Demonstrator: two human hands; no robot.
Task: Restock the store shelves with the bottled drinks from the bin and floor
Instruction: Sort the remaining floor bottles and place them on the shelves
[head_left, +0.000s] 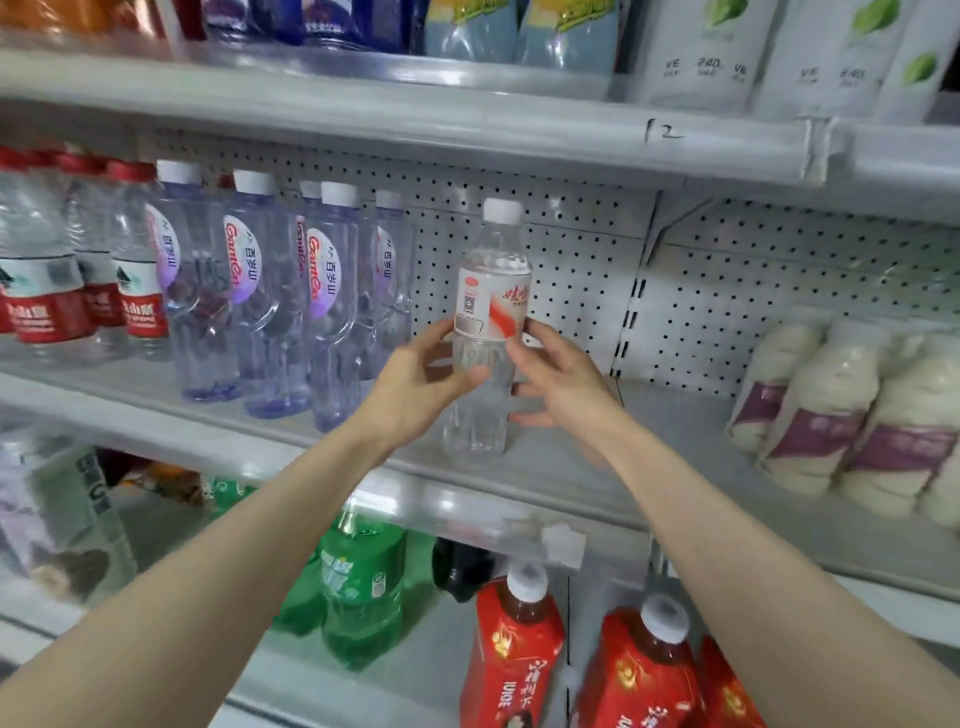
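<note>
Between the two hands stands a clear water bottle with a white cap and a red-and-white label. Its base appears to rest on the middle shelf, though contact is hard to confirm. The left hand curls round the bottle's body from its left, thumb across the front. The right hand pinches the right side at the label's lower edge, with its lower fingers reaching behind. Just left of the grip runs a row of purple-tinted bottles. Well off to the right sit wrapped packs of milky drinks, and bare shelf lies directly behind and to the right. The step in hand looks like placing: the bottle is being set upright and squared up in this open stretch. Next would be to turn the label forward if needed, ease both hands off without tipping the bottle, then fetch another.
</note>
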